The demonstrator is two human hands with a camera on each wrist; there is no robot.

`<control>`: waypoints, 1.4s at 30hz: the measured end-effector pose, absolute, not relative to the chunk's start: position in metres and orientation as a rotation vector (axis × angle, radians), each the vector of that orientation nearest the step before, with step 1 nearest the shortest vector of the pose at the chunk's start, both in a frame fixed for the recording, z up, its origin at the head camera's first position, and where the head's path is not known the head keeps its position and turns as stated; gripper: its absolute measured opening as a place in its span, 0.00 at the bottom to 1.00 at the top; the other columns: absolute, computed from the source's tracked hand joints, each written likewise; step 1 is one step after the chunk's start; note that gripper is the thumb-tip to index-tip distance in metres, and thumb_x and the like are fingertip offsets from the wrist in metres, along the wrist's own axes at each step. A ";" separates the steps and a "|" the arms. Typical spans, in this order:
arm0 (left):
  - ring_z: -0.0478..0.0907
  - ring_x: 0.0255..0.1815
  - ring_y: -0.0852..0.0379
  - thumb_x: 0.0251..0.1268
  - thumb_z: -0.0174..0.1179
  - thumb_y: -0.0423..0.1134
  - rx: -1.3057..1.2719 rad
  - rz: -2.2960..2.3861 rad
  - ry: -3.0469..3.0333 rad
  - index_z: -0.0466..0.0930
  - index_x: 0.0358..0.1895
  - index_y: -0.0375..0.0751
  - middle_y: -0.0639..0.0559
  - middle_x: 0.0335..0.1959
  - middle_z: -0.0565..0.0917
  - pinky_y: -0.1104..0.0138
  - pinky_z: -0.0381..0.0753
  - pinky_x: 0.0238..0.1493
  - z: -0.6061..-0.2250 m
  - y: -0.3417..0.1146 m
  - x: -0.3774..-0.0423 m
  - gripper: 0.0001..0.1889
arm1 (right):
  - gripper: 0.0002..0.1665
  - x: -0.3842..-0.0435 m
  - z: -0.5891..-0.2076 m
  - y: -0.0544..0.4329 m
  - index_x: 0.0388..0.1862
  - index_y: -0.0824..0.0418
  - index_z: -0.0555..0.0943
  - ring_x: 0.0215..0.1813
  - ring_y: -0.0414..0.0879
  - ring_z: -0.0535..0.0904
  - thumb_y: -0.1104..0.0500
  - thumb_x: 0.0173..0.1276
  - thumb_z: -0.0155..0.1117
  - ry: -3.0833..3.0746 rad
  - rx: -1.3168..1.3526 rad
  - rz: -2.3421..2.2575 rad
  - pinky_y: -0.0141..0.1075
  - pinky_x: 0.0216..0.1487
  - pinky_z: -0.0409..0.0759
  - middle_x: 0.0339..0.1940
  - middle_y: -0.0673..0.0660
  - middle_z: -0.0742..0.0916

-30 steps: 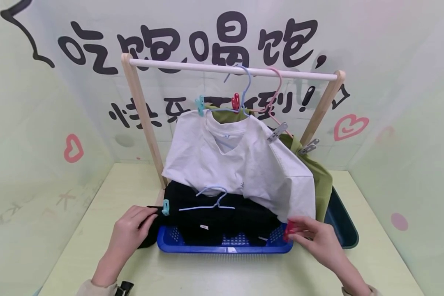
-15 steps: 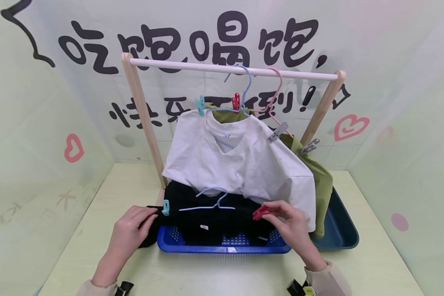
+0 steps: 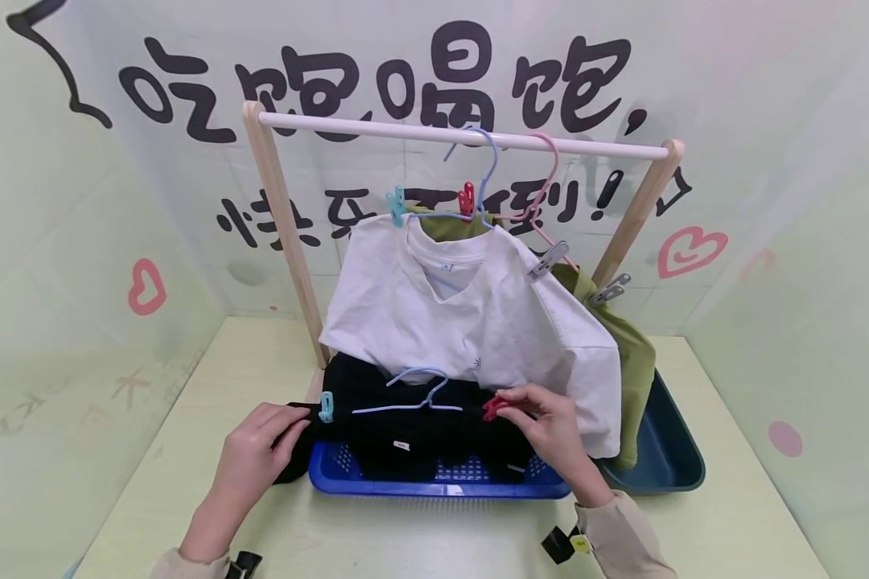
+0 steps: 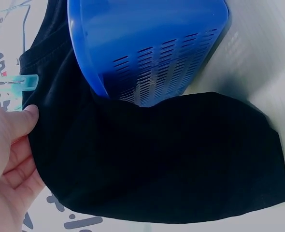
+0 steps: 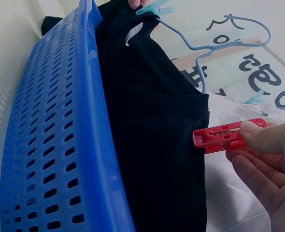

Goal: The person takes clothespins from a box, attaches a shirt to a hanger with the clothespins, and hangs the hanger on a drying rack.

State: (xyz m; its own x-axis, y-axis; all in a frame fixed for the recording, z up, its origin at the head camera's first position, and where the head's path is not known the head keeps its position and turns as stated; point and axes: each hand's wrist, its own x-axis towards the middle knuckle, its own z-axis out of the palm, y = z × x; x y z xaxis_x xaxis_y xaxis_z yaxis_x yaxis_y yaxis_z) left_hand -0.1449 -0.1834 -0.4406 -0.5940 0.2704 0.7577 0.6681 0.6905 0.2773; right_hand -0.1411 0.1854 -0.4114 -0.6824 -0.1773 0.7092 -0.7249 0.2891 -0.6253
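A black shirt (image 3: 434,434) lies across the blue basket (image 3: 376,487), with a blue hanger (image 3: 434,391) at its neckline. My left hand (image 3: 253,454) pinches the shirt's edge on the left, beside a teal clothespin (image 3: 326,407) clipped there. In the left wrist view the black sleeve (image 4: 181,159) hangs down outside the basket. A red clothespin (image 5: 227,136) is pinched between the thumb and fingers of my right hand (image 3: 553,426). Its tip overlaps the shirt's right shoulder edge in the right wrist view.
Behind the basket stands a wooden rack with a white rail (image 3: 376,127). A white shirt (image 3: 434,322) and a green shirt (image 3: 633,378) hang from it on hangers, with grey clothespins (image 3: 549,260) on their right shoulders. A dark green bin (image 3: 669,450) sits at right.
My right hand has moved left with the red clothespin, from beside the white sleeve to the black shirt's right shoulder. The left hand keeps its hold in place.
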 end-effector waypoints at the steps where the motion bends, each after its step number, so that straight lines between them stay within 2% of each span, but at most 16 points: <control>1: 0.79 0.29 0.51 0.71 0.46 0.51 -0.712 -0.721 -2.198 0.84 0.32 0.33 0.47 0.28 0.84 0.66 0.79 0.31 -0.440 -0.184 -0.144 0.25 | 0.18 -0.140 -0.408 0.184 0.29 0.77 0.79 0.26 0.56 0.83 0.88 0.36 0.66 -2.054 0.806 1.390 0.27 0.33 0.81 0.29 0.71 0.84; 7: 0.79 0.29 0.51 0.71 0.46 0.51 -0.710 -0.718 -2.189 0.84 0.32 0.33 0.47 0.27 0.84 0.64 0.79 0.30 -0.440 -0.184 -0.144 0.26 | 0.17 -0.138 -0.405 0.180 0.29 0.75 0.80 0.25 0.54 0.83 0.86 0.37 0.68 -2.084 0.803 1.342 0.27 0.31 0.81 0.28 0.69 0.85; 13: 0.79 0.29 0.51 0.71 0.46 0.51 -0.714 -0.726 -2.188 0.84 0.32 0.33 0.47 0.28 0.84 0.65 0.79 0.30 -0.441 -0.185 -0.143 0.25 | 0.18 -0.144 -0.424 0.185 0.31 0.74 0.81 0.25 0.55 0.83 0.83 0.38 0.70 -2.133 0.801 1.333 0.29 0.30 0.81 0.30 0.67 0.85; 17: 0.79 0.29 0.51 0.71 0.46 0.51 -0.712 -0.723 -2.192 0.84 0.32 0.33 0.47 0.28 0.84 0.64 0.79 0.30 -0.442 -0.186 -0.143 0.25 | 0.20 -0.149 -0.435 0.192 0.39 0.73 0.80 0.30 0.52 0.84 0.80 0.44 0.71 -2.239 0.850 1.396 0.32 0.34 0.83 0.33 0.64 0.86; 21: 0.79 0.29 0.51 0.71 0.46 0.51 -0.715 -0.725 -2.182 0.85 0.32 0.33 0.47 0.28 0.84 0.64 0.79 0.31 -0.443 -0.187 -0.143 0.25 | 0.31 -0.149 -0.438 0.196 0.54 0.72 0.75 0.38 0.51 0.83 0.75 0.47 0.72 -2.388 0.867 1.389 0.37 0.41 0.83 0.39 0.62 0.85; 23: 0.79 0.29 0.52 0.71 0.46 0.51 -0.717 -0.730 -2.175 0.85 0.32 0.33 0.48 0.28 0.84 0.66 0.79 0.31 -0.443 -0.188 -0.144 0.25 | 0.35 -0.148 -0.440 0.198 0.57 0.70 0.72 0.41 0.50 0.83 0.73 0.48 0.73 -2.486 0.852 1.318 0.39 0.43 0.82 0.41 0.60 0.85; 25: 0.80 0.30 0.52 0.71 0.47 0.51 -0.717 -0.732 -2.175 0.85 0.33 0.34 0.48 0.28 0.84 0.67 0.79 0.32 -0.443 -0.188 -0.144 0.25 | 0.33 -0.147 -0.443 0.199 0.55 0.68 0.73 0.42 0.49 0.82 0.71 0.49 0.73 -2.581 0.831 1.185 0.40 0.44 0.82 0.41 0.58 0.84; 30: 0.80 0.29 0.52 0.71 0.47 0.51 -0.723 -0.734 -2.187 0.85 0.33 0.34 0.48 0.28 0.84 0.68 0.79 0.32 -0.442 -0.189 -0.144 0.25 | 0.14 -0.146 -0.447 0.201 0.35 0.62 0.80 0.37 0.45 0.81 0.71 0.50 0.72 -2.642 0.754 0.906 0.38 0.39 0.81 0.33 0.53 0.84; 33: 0.79 0.29 0.51 0.71 0.46 0.51 -0.722 -0.720 -2.208 0.85 0.32 0.33 0.47 0.28 0.84 0.67 0.79 0.32 -0.441 -0.190 -0.145 0.25 | 0.13 -0.144 -0.446 0.202 0.29 0.61 0.80 0.33 0.43 0.79 0.73 0.47 0.71 -2.601 0.723 0.876 0.36 0.35 0.80 0.29 0.51 0.83; 42: 0.79 0.28 0.52 0.71 0.48 0.50 -0.766 -0.723 -2.135 0.85 0.32 0.33 0.47 0.27 0.84 0.70 0.79 0.32 -0.424 -0.190 -0.156 0.24 | 0.16 -0.136 -0.417 0.203 0.28 0.60 0.80 0.28 0.39 0.77 0.75 0.41 0.71 -2.401 0.693 0.801 0.31 0.28 0.77 0.27 0.51 0.83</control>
State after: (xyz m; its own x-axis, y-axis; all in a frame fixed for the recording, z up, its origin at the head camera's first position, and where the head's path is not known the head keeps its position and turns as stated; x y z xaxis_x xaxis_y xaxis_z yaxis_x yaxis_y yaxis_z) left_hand -0.1563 -0.1901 -0.4239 -0.5455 0.2880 0.7871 0.7069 0.6627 0.2474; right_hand -0.1362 0.2034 -0.4167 -0.7390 -0.3004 0.6030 -0.6023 0.6956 -0.3917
